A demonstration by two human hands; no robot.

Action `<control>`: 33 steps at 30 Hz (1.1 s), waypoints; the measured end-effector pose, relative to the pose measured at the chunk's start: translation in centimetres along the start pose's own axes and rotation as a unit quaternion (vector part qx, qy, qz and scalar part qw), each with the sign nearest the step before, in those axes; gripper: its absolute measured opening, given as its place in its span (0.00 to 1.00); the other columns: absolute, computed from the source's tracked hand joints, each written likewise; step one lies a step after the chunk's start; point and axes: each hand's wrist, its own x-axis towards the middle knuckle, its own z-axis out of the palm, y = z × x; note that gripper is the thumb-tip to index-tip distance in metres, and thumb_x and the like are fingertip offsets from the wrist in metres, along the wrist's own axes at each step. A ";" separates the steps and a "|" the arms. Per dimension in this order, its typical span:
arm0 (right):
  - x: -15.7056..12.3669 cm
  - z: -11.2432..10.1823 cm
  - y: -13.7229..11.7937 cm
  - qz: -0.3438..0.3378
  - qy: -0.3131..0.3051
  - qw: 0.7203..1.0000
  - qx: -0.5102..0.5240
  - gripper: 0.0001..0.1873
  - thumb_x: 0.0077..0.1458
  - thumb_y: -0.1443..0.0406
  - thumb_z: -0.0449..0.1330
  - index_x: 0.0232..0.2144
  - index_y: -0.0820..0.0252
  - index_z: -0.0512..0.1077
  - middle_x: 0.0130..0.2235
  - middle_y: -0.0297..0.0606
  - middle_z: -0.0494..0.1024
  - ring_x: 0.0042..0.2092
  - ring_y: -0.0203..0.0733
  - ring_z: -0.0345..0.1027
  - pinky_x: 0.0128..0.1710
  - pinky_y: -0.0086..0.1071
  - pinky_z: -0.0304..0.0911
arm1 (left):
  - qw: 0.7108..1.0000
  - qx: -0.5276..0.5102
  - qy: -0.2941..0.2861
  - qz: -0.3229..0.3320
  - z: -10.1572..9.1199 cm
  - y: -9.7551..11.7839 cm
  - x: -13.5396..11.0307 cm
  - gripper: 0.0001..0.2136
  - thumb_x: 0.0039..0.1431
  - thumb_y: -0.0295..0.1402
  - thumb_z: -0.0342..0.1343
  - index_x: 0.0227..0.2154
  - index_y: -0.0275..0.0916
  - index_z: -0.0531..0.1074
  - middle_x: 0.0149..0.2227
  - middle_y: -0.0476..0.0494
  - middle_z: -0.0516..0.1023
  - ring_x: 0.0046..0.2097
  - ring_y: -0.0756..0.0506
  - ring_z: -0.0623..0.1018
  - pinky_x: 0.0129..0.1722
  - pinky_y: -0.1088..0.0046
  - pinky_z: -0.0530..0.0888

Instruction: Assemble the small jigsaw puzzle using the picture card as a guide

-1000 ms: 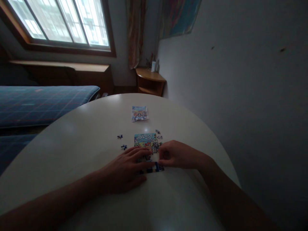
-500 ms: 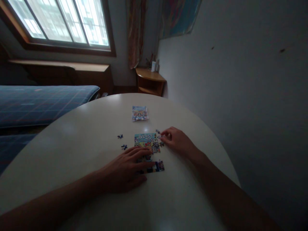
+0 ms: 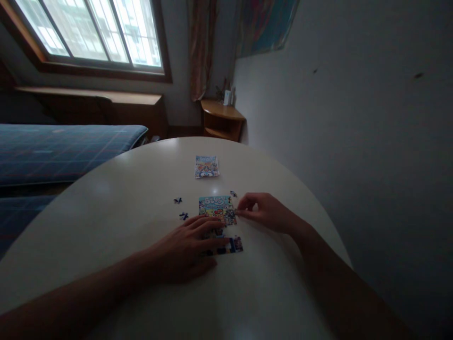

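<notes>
A partly joined jigsaw puzzle (image 3: 216, 206) lies flat on the white table, its upper part bright with cartoon figures. My left hand (image 3: 196, 241) rests palm down across the lower part, fingers outstretched, hiding some of it. Beyond these fingertips a dark strip of joined pieces (image 3: 236, 244) shows. At the puzzle's right edge my right hand (image 3: 264, 211) is closed in a pinch on a small puzzle piece (image 3: 237, 213), mostly covered by the fingertips. One loose puzzle piece (image 3: 233, 193) sits just above that hand.
Two more loose pieces lie to the left, an upper piece (image 3: 177, 200) and a lower piece (image 3: 183, 216). A printed packet (image 3: 207, 167) is farther back on the round table (image 3: 141, 189). A wall (image 3: 336, 141) runs along the right; a plaid mattress (image 3: 63, 151) is at left.
My right hand has moved slightly towards me along the puzzle's right edge, onto the piece there. My left hand stays in place on the puzzle.
</notes>
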 end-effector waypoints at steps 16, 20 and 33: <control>-1.0 0.5 -1.3 -0.010 -0.145 0.989 0.018 0.06 0.52 0.64 0.65 0.32 0.61 0.80 0.28 0.33 0.78 0.27 0.33 0.66 0.27 0.26 0.57 | 1.000 0.004 0.008 -0.001 0.1 0.0 0.0 0.24 0.61 0.34 0.56 0.61 0.50 0.65 0.65 0.41 0.62 0.65 0.35 0.64 0.63 0.47 0.63; -0.9 0.6 -1.2 -0.014 -0.141 0.990 0.012 0.06 0.52 0.64 0.65 0.33 0.60 0.80 0.29 0.33 0.79 0.28 0.34 0.67 0.28 0.26 0.58 | 1.000 0.009 -0.002 -0.003 0.1 0.0 0.1 0.23 0.62 0.34 0.56 0.60 0.49 0.66 0.65 0.40 0.62 0.65 0.35 0.64 0.63 0.46 0.63; -0.3 0.1 0.0 -0.016 0.009 0.997 -0.079 0.10 0.54 0.64 0.64 0.40 0.58 0.80 0.36 0.38 0.77 0.34 0.37 0.68 0.36 0.30 0.61 | 1.000 0.001 0.003 0.001 0.1 0.0 -0.1 0.23 0.62 0.35 0.56 0.61 0.50 0.65 0.66 0.42 0.62 0.66 0.35 0.63 0.64 0.48 0.62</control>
